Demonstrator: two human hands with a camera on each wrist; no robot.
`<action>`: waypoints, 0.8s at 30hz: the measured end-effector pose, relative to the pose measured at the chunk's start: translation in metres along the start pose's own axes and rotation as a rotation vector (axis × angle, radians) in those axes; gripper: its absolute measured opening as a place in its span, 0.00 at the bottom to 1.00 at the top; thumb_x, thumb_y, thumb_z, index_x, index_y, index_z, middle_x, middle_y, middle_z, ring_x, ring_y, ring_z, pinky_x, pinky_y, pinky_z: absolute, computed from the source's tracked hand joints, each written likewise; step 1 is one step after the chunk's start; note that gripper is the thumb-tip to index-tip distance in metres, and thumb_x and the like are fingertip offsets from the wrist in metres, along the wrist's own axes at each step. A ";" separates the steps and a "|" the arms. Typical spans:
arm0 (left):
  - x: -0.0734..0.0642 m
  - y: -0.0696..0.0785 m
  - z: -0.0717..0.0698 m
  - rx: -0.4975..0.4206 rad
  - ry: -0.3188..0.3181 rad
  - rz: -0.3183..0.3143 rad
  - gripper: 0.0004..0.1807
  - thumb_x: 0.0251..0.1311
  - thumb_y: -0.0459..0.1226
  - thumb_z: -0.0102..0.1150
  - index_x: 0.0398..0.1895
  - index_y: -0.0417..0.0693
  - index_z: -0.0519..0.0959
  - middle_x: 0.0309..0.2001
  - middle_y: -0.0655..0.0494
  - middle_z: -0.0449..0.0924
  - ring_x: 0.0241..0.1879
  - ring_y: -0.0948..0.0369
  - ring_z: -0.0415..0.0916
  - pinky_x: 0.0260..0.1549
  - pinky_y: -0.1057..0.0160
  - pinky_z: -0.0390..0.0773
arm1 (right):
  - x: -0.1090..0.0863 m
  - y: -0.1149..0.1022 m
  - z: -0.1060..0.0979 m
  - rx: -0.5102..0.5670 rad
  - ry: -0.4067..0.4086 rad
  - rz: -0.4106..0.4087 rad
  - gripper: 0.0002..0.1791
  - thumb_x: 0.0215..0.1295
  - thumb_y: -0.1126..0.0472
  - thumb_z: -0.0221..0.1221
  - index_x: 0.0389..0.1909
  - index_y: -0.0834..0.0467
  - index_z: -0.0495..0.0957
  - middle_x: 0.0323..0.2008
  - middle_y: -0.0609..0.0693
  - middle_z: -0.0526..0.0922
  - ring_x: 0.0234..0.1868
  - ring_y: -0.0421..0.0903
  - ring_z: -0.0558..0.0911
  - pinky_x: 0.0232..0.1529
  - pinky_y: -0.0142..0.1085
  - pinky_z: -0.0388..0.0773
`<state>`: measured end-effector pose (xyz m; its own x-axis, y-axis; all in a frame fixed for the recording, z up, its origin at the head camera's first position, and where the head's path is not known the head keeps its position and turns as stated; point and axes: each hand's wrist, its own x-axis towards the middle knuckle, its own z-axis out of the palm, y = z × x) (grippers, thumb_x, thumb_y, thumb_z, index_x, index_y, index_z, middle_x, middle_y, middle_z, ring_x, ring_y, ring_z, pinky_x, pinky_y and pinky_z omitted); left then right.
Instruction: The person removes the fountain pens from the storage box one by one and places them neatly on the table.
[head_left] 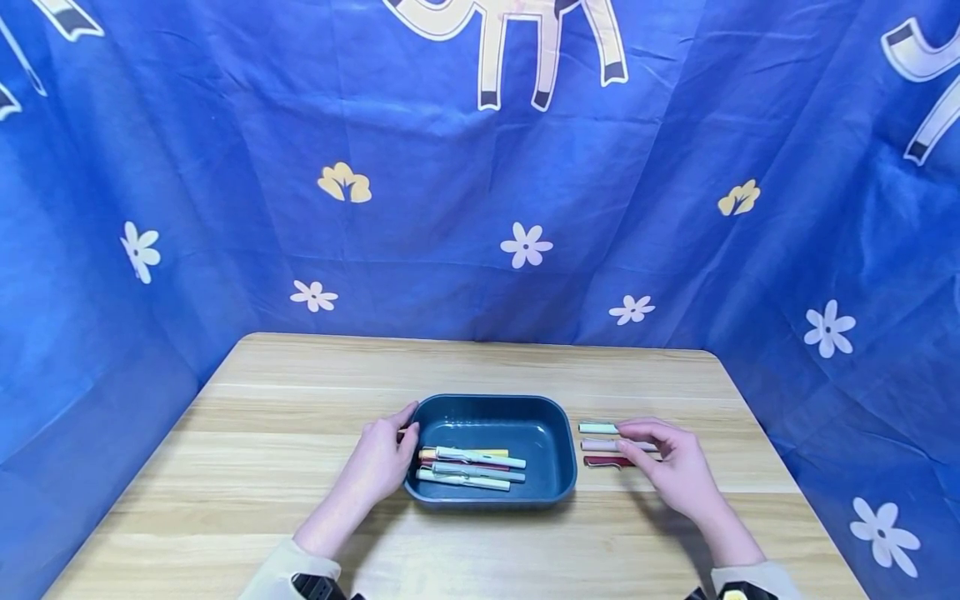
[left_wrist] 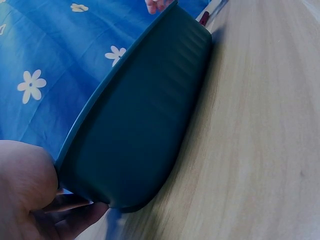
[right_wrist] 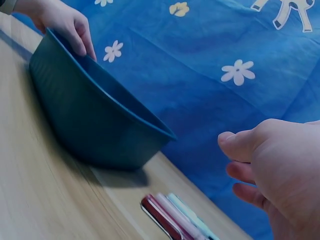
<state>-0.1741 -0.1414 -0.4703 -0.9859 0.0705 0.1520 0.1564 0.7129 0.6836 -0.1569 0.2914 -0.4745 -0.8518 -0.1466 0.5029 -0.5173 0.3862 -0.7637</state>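
A dark teal plastic basin sits mid-table. At its left end my left hand grips the wall, thumb over the rim and fingers outside. Several clip-on pens lie lengthwise in the basin, among them white, grey-blue, yellow and red ones. Right of the basin, a mint pen, a lilac pen and a dark red pen lie side by side. My right hand hovers over their right ends, covering part of them. The right wrist view shows its thumb and fingers apart, holding nothing.
The wooden table reaches back to a blue cloth backdrop printed with flowers and animals. The same cloth hangs along both sides. Light sleeves with dark wrist devices show at the front.
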 end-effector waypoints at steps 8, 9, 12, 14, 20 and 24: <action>0.000 0.000 0.000 -0.001 -0.002 0.002 0.26 0.79 0.36 0.53 0.74 0.32 0.71 0.65 0.32 0.77 0.56 0.49 0.82 0.52 0.48 0.82 | 0.002 -0.007 0.012 0.129 -0.029 0.016 0.13 0.63 0.77 0.69 0.46 0.64 0.88 0.48 0.56 0.89 0.51 0.44 0.87 0.50 0.32 0.85; 0.000 0.000 0.000 -0.001 -0.003 0.002 0.26 0.79 0.36 0.53 0.74 0.32 0.71 0.65 0.32 0.77 0.56 0.49 0.82 0.53 0.47 0.82 | 0.002 -0.008 0.013 0.141 -0.034 0.012 0.13 0.63 0.78 0.69 0.46 0.65 0.88 0.48 0.56 0.89 0.51 0.45 0.87 0.51 0.33 0.85; 0.000 0.000 0.000 -0.001 -0.001 0.003 0.26 0.79 0.36 0.53 0.74 0.32 0.71 0.65 0.32 0.77 0.59 0.48 0.81 0.56 0.45 0.81 | 0.004 -0.010 0.017 0.187 -0.049 -0.011 0.13 0.63 0.79 0.68 0.48 0.66 0.87 0.48 0.57 0.88 0.50 0.47 0.88 0.49 0.36 0.86; 0.000 0.000 0.000 0.000 -0.001 0.002 0.26 0.79 0.36 0.53 0.74 0.32 0.71 0.65 0.32 0.77 0.61 0.47 0.80 0.58 0.44 0.80 | 0.005 -0.011 0.020 0.248 -0.063 -0.034 0.14 0.64 0.81 0.66 0.49 0.69 0.86 0.48 0.59 0.88 0.48 0.48 0.89 0.46 0.41 0.87; 0.000 -0.001 0.000 -0.001 0.000 0.000 0.26 0.79 0.36 0.53 0.74 0.32 0.71 0.65 0.32 0.77 0.62 0.46 0.79 0.60 0.43 0.79 | 0.007 -0.019 0.028 0.419 -0.123 0.015 0.15 0.67 0.81 0.63 0.53 0.73 0.82 0.50 0.60 0.86 0.44 0.52 0.91 0.39 0.60 0.85; 0.000 -0.001 0.000 0.000 0.003 0.001 0.26 0.79 0.36 0.54 0.74 0.32 0.72 0.64 0.32 0.78 0.55 0.49 0.82 0.53 0.47 0.82 | 0.008 -0.023 0.034 0.411 -0.122 0.009 0.15 0.67 0.81 0.63 0.53 0.73 0.82 0.51 0.59 0.87 0.45 0.51 0.90 0.40 0.55 0.87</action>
<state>-0.1747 -0.1420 -0.4709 -0.9856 0.0693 0.1545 0.1573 0.7130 0.6833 -0.1548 0.2503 -0.4664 -0.8473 -0.2613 0.4624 -0.4783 -0.0033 -0.8782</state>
